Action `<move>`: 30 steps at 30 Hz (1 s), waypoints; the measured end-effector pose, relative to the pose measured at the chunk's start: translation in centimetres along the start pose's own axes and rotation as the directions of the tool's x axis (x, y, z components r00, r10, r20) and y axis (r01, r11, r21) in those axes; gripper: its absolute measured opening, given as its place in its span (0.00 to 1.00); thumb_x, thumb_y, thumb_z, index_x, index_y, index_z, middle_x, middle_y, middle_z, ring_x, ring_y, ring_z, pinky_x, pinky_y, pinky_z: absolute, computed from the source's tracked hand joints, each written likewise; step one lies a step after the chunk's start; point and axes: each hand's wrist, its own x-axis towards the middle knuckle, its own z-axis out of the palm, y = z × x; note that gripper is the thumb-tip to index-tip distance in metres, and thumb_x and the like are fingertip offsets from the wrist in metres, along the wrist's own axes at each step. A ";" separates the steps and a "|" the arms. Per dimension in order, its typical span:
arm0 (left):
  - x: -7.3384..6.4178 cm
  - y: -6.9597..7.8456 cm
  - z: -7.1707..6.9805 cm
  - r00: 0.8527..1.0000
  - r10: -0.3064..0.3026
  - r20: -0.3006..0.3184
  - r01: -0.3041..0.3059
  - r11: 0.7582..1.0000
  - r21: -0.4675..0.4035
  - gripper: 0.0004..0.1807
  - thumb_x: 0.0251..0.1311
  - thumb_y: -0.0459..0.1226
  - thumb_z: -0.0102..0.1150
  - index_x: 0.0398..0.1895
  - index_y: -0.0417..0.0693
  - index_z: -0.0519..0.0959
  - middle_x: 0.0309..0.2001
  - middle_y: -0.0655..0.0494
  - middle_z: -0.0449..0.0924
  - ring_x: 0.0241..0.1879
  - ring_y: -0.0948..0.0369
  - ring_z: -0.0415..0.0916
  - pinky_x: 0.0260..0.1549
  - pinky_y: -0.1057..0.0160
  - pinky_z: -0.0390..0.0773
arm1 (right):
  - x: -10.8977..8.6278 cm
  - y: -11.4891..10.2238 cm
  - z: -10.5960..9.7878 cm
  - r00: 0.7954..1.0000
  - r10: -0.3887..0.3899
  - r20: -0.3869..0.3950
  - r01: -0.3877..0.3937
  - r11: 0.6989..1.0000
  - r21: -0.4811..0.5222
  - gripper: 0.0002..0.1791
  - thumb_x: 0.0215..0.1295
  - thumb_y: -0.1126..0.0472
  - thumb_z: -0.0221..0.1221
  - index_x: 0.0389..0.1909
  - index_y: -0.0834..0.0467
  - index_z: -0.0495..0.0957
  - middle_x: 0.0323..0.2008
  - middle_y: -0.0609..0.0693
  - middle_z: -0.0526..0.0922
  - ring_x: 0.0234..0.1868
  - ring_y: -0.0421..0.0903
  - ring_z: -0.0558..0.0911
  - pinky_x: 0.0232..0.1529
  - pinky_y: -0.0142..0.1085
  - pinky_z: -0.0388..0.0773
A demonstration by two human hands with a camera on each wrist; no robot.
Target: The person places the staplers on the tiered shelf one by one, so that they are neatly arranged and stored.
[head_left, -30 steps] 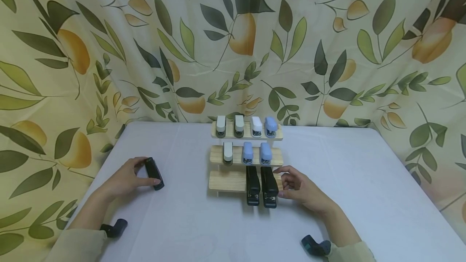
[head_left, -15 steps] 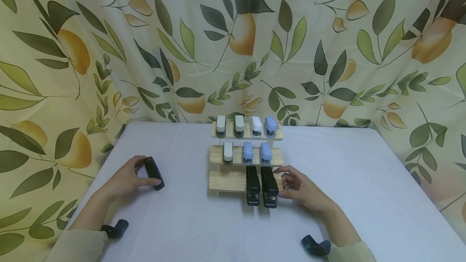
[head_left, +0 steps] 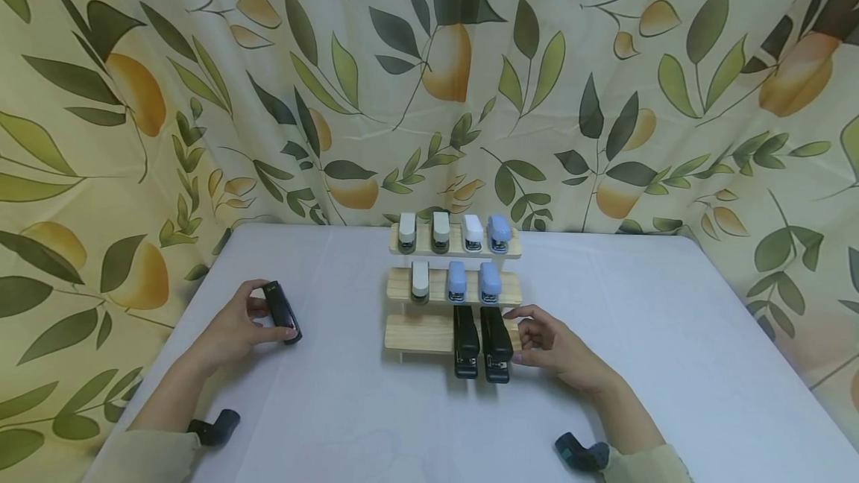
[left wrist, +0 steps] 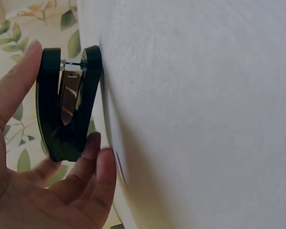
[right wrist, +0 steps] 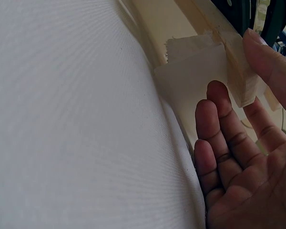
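Note:
My left hand (head_left: 235, 328) grips a black stapler (head_left: 282, 313) at the table's left side, thumb at one end and fingers at the other. In the left wrist view the stapler (left wrist: 62, 109) shows its metal magazine between two black arms. Whether it touches the cloth is hard to tell. My right hand (head_left: 557, 349) holds the right end of the lowest shelf of a wooden rack (head_left: 419, 334), with the thumb at the front and the index finger behind. Beside that thumb, two black staplers (head_left: 496, 345) stand on this shelf, their ends jutting over its front edge.
The middle shelf carries a pale grey stapler (head_left: 420, 280) and two blue staplers (head_left: 490, 282). Several small pale and blue staplers (head_left: 441, 231) line the top shelf. A white cloth covers the table (head_left: 335, 408); a patterned curtain (head_left: 429, 133) hangs behind.
My left hand has shifted slightly toward the table's far side, carrying the black stapler with it. My right hand stays at the rack's end.

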 end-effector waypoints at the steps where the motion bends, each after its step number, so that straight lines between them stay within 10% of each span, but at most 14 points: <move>1: 0.0 0.0 0.1 1.000 0.002 -0.002 -0.002 1.000 -0.012 0.64 0.49 0.49 0.82 0.79 0.38 0.48 0.60 0.32 0.74 0.57 0.43 0.77 0.51 0.53 0.78 | 0.0 0.0 0.0 1.000 0.000 0.000 0.000 1.000 0.002 0.35 0.62 0.68 0.69 0.68 0.60 0.66 0.40 0.52 0.77 0.41 0.41 0.77 0.41 0.31 0.78; 30: -0.1 0.4 0.3 0.998 -0.050 0.022 0.052 0.995 -0.090 0.66 0.48 0.48 0.83 0.81 0.43 0.45 0.64 0.31 0.70 0.56 0.44 0.75 0.44 0.61 0.76 | 0.0 -0.1 0.1 1.000 -0.012 0.011 0.012 1.000 0.008 0.35 0.62 0.68 0.68 0.68 0.64 0.65 0.39 0.51 0.76 0.40 0.41 0.76 0.40 0.31 0.78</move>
